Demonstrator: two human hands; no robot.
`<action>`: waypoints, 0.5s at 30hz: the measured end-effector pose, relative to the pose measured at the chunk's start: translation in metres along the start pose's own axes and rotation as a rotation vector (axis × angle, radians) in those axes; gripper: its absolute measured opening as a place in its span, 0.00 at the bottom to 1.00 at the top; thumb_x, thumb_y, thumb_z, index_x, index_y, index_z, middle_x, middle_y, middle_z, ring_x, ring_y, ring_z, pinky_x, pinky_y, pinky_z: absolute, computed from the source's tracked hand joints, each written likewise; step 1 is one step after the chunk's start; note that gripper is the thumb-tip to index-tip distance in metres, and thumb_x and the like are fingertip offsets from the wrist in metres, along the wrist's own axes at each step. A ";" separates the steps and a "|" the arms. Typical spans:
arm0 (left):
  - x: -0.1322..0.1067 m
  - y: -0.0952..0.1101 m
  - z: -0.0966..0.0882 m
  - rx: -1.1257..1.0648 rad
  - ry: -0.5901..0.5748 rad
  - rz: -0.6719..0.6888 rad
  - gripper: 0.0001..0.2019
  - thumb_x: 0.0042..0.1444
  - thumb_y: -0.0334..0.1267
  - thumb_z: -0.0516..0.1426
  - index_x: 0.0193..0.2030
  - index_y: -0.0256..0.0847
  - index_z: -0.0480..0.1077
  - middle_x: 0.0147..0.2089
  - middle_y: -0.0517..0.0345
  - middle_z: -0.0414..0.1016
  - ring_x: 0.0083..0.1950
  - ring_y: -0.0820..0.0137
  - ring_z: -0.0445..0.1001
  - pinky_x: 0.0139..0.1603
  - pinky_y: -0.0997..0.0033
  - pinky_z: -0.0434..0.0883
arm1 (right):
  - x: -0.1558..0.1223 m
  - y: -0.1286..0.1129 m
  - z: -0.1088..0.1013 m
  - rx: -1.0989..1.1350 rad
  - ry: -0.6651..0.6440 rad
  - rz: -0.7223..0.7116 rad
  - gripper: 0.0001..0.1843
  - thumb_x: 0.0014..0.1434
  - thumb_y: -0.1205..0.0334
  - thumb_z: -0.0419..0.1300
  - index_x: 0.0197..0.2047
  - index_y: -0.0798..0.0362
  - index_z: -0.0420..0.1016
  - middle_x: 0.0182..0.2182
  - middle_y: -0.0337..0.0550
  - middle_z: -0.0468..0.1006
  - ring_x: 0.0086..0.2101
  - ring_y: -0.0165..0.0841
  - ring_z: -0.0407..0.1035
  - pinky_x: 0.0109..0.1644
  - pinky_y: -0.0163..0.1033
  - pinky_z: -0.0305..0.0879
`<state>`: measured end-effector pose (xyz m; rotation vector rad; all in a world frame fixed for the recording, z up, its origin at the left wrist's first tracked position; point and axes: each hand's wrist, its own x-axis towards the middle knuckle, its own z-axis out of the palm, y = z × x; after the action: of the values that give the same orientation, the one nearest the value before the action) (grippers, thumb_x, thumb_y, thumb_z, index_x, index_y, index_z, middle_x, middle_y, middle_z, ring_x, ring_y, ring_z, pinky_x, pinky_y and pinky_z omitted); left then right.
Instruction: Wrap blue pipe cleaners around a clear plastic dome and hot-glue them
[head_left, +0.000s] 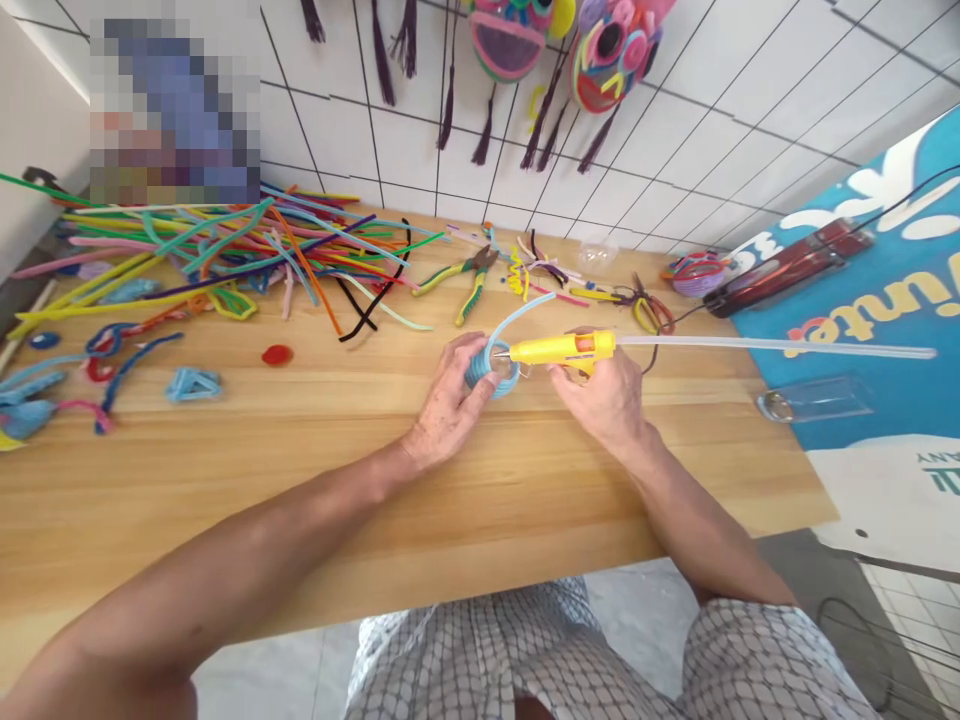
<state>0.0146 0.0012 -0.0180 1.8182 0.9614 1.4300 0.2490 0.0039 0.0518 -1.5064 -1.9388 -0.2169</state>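
My left hand [455, 398] is closed around a small round piece wrapped in coils of light blue pipe cleaner [506, 385]. A loose end of that pipe cleaner curves up and to the right from it. In my right hand [604, 395] is a yellow hot glue gun [562, 349], its metal tip pointing left at the coiled piece. Whether the tip touches it, I cannot tell. A long clear glue stick [772, 345] sticks out of the gun's back end to the right.
Many coloured pipe cleaners [225, 245] are heaped at the back left. Pliers [469, 275] and scissors [645, 305] lie behind my hands. A red disc [277, 355] and blue pieces [193, 384] lie left. Decorated masks [506, 40] with tassels hang on the tiled wall.
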 end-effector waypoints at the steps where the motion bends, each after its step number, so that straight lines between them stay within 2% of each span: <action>1: 0.000 0.001 -0.001 0.001 -0.006 -0.004 0.20 0.75 0.48 0.57 0.70 0.53 0.65 0.70 0.46 0.70 0.74 0.57 0.70 0.75 0.44 0.70 | 0.000 0.000 0.001 -0.009 0.007 -0.011 0.18 0.56 0.61 0.67 0.51 0.48 0.78 0.43 0.51 0.88 0.40 0.48 0.83 0.44 0.51 0.81; 9: -0.001 0.009 -0.008 -0.020 -0.074 -0.054 0.21 0.76 0.48 0.56 0.72 0.54 0.62 0.72 0.48 0.67 0.76 0.56 0.67 0.78 0.43 0.67 | 0.000 0.000 0.003 -0.028 -0.044 0.021 0.21 0.54 0.64 0.64 0.53 0.48 0.79 0.45 0.51 0.87 0.43 0.51 0.82 0.44 0.54 0.79; 15: -0.002 0.011 -0.012 0.017 -0.126 -0.118 0.23 0.77 0.50 0.55 0.74 0.56 0.59 0.75 0.49 0.66 0.78 0.55 0.66 0.78 0.43 0.66 | 0.000 -0.003 0.004 0.009 -0.129 0.039 0.22 0.57 0.64 0.63 0.56 0.53 0.77 0.49 0.54 0.85 0.47 0.52 0.80 0.51 0.54 0.78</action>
<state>0.0044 -0.0066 -0.0072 1.8093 1.0021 1.2248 0.2447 0.0052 0.0498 -1.5856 -2.0050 -0.0959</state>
